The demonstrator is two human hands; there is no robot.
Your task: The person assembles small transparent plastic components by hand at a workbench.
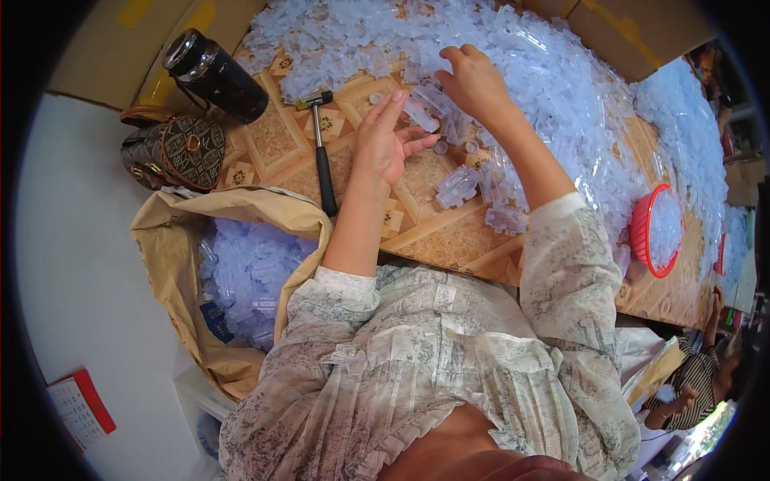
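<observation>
My left hand (pixel 383 144) is palm up over the table's near side, its fingers curled around a clear plastic piece (pixel 423 117), long and narrow. My right hand (pixel 473 80) hovers at the edge of a big heap of similar clear pieces (pixel 553 104); its thumb and forefinger are apart, and I see nothing between them. Beneath and beside the hands lie a few loose pieces (pixel 457 187) and small round clear caps (pixel 440 147). Left of my left forearm rests a hammer (pixel 322 152) with a black handle.
A black flask (pixel 215 76) and a brown patterned bag (pixel 173 151) stand at left. An open paper sack (pixel 164 256) of clear pieces is beside my left arm. At right sits a red basket (pixel 642 228). Cardboard (pixel 634 36) walls the far side. Another person (pixel 694 381) is at lower right.
</observation>
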